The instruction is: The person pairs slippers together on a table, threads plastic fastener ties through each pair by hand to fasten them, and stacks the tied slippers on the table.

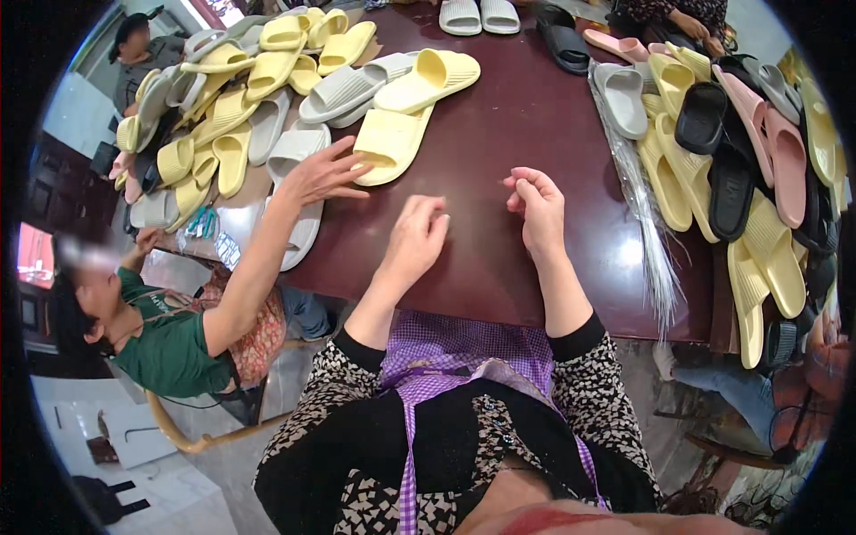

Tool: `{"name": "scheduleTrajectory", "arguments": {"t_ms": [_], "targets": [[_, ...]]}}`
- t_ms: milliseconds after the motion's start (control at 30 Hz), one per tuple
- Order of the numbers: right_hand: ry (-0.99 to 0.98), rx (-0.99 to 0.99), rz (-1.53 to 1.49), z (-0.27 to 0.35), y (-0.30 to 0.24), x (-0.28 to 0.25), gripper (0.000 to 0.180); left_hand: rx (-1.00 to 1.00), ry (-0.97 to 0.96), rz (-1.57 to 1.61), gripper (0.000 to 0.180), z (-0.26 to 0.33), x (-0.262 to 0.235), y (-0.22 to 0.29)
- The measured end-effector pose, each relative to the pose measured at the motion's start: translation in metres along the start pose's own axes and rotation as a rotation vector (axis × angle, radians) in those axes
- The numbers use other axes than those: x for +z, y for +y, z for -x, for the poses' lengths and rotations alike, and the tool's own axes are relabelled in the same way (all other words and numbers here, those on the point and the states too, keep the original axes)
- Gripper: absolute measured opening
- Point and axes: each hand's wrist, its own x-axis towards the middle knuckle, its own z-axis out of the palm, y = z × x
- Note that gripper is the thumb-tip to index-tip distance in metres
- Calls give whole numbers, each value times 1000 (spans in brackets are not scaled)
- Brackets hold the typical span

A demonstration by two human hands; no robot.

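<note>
My left hand (415, 239) hovers over the dark red table, its fingers curled in toward the thumb. My right hand (539, 212) is closed in a pinch to the right of it; the two hands are apart. Whatever they may hold is hidden or too small to make out. Left of my left hand, a co-worker's spread hand (323, 176) reaches to a yellow slipper (399, 134). Another yellow slipper (431, 78) overlaps that one's far end. Grey slippers (334, 93) lie just beyond the co-worker's hand.
Heaped slippers (234, 116) in yellow and grey cover the table's (499, 125) left side. On the right lie clear plastic strips (644, 223) beside yellow, pink and black slippers (733, 183). Grey slippers (480, 16) sit at the far edge. A co-worker in green (174, 343) sits at left.
</note>
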Motion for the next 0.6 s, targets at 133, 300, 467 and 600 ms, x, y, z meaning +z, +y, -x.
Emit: {"name": "scheduleTrajectory", "arguments": {"t_ms": [133,300,467,600], "targets": [[-13,60,-128,-5,2,-5,14,28,133,-203,20,-14,-18,-23],[-18,108,-176,-8,2,-6,14,55,191,-362,26,-42,-35,-47],[-81,158,-167,-12,4,-9,14,197,206,-566,30,-107,-27,-57],[-120,202,-137,-19,7,-16,16,220,159,-714,36,-155,-13,-65]]}}
